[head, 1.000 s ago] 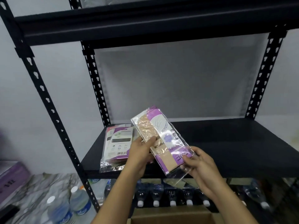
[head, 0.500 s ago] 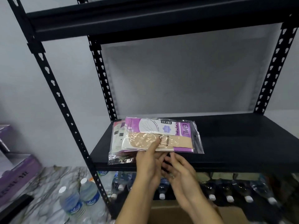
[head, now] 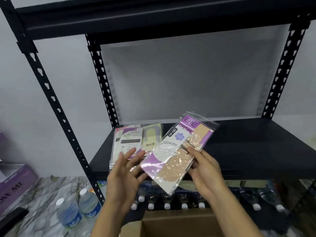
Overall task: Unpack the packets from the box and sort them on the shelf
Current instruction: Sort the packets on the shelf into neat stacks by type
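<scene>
My right hand (head: 206,170) grips a clear packet with purple and beige socks (head: 177,151), marked ENE, held tilted above the front of the black shelf board (head: 248,144). My left hand (head: 125,170) is open with fingers spread, just left of that packet and in front of the packets lying on the shelf. Two flat packets rest at the shelf's left end: a purple-and-white one (head: 127,142) and a yellow-green one (head: 151,139). The open cardboard box (head: 171,224) sits below, at the bottom edge of the view.
Black slotted uprights (head: 56,106) frame the shelf, with another shelf board (head: 153,16) overhead. Rows of water bottles (head: 167,200) fill the level underneath. Two water bottles (head: 77,212) stand on the marble floor at left, beside a purple box (head: 13,183).
The purple-and-beige packet, lying flat across the shelf stack half a second ago, is now lifted and tilted in my right hand. My left hand has let go and opened. A yellow-green packet now shows.
</scene>
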The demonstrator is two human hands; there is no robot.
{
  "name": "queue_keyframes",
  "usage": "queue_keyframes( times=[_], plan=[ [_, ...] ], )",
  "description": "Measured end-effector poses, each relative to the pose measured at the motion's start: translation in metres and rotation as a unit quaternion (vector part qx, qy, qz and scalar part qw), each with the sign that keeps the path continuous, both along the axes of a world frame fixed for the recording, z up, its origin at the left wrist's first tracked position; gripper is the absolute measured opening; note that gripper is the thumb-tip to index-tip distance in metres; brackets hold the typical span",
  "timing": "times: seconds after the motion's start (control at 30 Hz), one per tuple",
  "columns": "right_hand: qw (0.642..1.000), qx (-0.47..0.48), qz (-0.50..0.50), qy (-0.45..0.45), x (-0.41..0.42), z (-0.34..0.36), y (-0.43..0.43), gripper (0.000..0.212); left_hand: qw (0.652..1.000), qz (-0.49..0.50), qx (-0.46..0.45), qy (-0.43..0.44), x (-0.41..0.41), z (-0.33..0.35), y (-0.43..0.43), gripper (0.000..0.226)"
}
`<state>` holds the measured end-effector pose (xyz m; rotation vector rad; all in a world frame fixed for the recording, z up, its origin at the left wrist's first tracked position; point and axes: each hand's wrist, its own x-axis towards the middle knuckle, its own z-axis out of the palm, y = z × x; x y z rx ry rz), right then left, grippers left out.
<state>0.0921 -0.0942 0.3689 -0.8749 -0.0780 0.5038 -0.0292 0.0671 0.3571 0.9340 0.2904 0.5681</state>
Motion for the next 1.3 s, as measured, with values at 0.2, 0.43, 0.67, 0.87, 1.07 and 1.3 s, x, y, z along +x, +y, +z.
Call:
queue_keyframes(
  times=[0.2,0.43,0.67,0.87,1.07,1.3],
  plan=[
    [0.995,-0.065,0.018,-0.073,0.007,0.01,-0.014,0.017,0.968,-0.092,0.188,0.138,0.025,0.017,-0.011,0.034],
    [0.981,-0.131,-0.002,-0.147,0.015,0.003,-0.036,0.022,0.978,-0.031,0.163,0.131,0.038,-0.004,-0.048,0.022],
    [0.951,-0.232,-0.065,-0.194,0.028,-0.011,-0.057,0.026,0.979,-0.035,0.16,0.121,0.054,-0.009,-0.071,0.021],
    [0.93,-0.268,-0.143,-0.206,0.059,-0.019,-0.084,0.029,0.977,-0.051,0.172,0.118,0.093,-0.012,-0.101,0.019],
    [0.885,-0.382,-0.167,-0.209,0.113,-0.032,-0.135,0.032,0.971,-0.095,0.174,0.138,0.161,-0.017,-0.147,0.015],
    [0.813,-0.493,-0.224,-0.214,0.187,-0.047,-0.201,0.027,0.936,-0.129,0.272,0.183,0.27,-0.028,-0.208,0.014]
  ],
)
